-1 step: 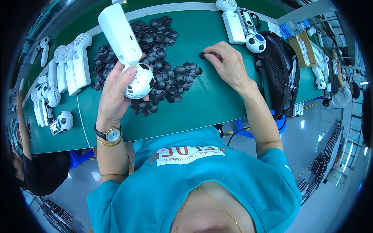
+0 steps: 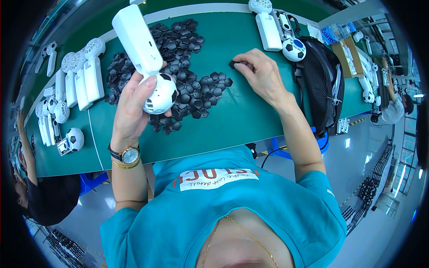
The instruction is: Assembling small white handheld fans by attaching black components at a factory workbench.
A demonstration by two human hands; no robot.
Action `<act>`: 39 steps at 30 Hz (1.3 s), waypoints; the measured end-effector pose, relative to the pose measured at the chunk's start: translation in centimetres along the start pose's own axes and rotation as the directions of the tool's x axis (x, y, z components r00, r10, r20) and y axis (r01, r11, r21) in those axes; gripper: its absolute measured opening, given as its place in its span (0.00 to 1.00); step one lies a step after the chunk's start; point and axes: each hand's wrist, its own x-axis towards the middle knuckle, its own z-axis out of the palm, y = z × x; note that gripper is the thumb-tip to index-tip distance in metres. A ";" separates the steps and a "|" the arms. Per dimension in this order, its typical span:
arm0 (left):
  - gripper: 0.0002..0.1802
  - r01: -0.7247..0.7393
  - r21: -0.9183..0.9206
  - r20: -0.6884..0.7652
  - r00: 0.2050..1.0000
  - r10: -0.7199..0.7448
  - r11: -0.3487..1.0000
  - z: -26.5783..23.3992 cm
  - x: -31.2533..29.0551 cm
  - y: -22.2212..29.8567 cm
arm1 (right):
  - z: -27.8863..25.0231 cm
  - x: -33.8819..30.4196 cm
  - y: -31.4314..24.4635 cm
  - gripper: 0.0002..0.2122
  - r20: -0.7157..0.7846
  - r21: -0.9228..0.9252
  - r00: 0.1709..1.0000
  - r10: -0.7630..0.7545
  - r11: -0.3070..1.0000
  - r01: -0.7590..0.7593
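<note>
My left hand (image 2: pixel 132 107) is closed around the round end of a white device (image 2: pixel 138 40), whose long white body tilts up and away to the left. That end is a ball (image 2: pixel 161 94) patterned like a football, with some black patches in place. Between the thumb and fingers of my right hand (image 2: pixel 261 73) is a small black pentagon piece (image 2: pixel 233 64), held just above the table. A heap of loose black pentagon pieces (image 2: pixel 196 94) spreads over the green table between and beyond my hands. My fingers partly cover the ball.
Several white devices (image 2: pixel 92 78) stand in a group at the left. More lie at the far right (image 2: pixel 268 31), beside a black backpack (image 2: pixel 319 80). A cardboard box (image 2: pixel 347 58) and a bottle (image 2: pixel 337 32) sit behind it. Co-workers are at the far left and right.
Almost nothing differs. My right hand and the piece in it have shifted very slightly; my left hand keeps its hold on the device.
</note>
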 end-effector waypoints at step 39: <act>0.27 -0.017 -0.094 -0.095 0.995 0.008 0.995 1.8 1.0 -0.9 | 0.7 2.2 1.4 0.11 0.079 -0.129 0.939 -0.333 0.931 0.341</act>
